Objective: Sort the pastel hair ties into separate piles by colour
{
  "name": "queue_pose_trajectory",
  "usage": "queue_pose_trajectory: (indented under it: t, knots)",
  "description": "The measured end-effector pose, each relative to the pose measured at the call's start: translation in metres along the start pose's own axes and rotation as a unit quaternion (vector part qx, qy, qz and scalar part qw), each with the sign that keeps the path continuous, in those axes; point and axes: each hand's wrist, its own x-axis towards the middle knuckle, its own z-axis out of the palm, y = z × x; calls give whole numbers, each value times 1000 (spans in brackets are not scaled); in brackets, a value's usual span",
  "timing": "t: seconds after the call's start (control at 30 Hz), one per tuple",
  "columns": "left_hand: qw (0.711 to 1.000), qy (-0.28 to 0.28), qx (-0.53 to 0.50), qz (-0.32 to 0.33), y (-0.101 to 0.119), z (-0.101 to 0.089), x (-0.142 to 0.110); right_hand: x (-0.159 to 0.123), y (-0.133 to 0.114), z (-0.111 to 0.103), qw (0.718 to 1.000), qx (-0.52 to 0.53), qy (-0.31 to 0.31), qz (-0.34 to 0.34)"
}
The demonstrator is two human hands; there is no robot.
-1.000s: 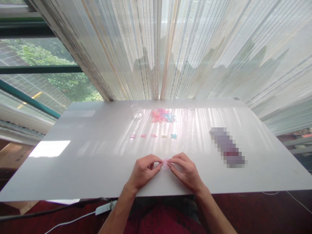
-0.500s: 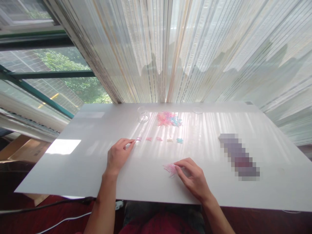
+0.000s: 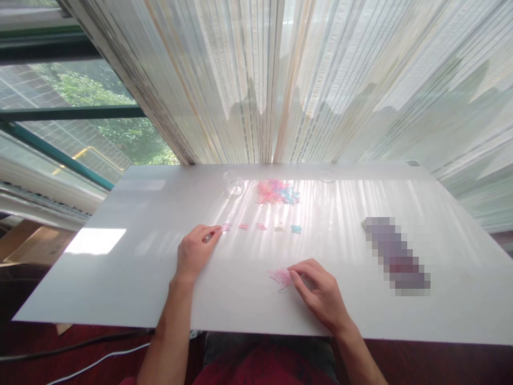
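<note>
Left fingertips at the end of a row of small coloured bundles.
Nearest, the right hand has thumb and forefinger almost together at the edge of a loose pink pile; whether it grips a strand is unclear. Beyond and leftward, the left hand is narrowly pinched beside the purple bundle, its hold hidden. Placing or straightening seems in hand; such thin, looped pieces call for a light, exact touch. Rightward from those fingertips run two pink bundles, one pale yellow and one blue; farther out lies a tangled multicoloured heap.
</note>
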Motion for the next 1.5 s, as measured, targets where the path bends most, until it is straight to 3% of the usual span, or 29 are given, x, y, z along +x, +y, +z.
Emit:
queue_pose_trajectory:
  t: [0.23,0.77,0.9,1.0,1.1,1.17,1.27,1.5]
  knots:
    - [1000,20,-1,17,-4,3,-1,0,-2,-1,1000,-5,3,2]
    - [998,50,-1,-42,9,4,-3,-2,-1,0,1000,1,12,21]
    - [998,35,-53,21,19,4,-16,-2,0,1,999,11,16,30]
    - [987,-48,-114,106,40,7,-37,-2,0,1,999,20,24,31]
    - [953,-149,-146,222,65,16,-59,-2,0,1,999,15,30,24]
    - [936,-166,-135,280,77,24,-70,-2,1,2,999,6,35,15]
    - [933,-166,-110,301,85,35,-77,-3,3,3,999,-11,38,0]
    - [934,-167,-108,295,78,43,-76,-3,2,6,998,-47,11,-32]
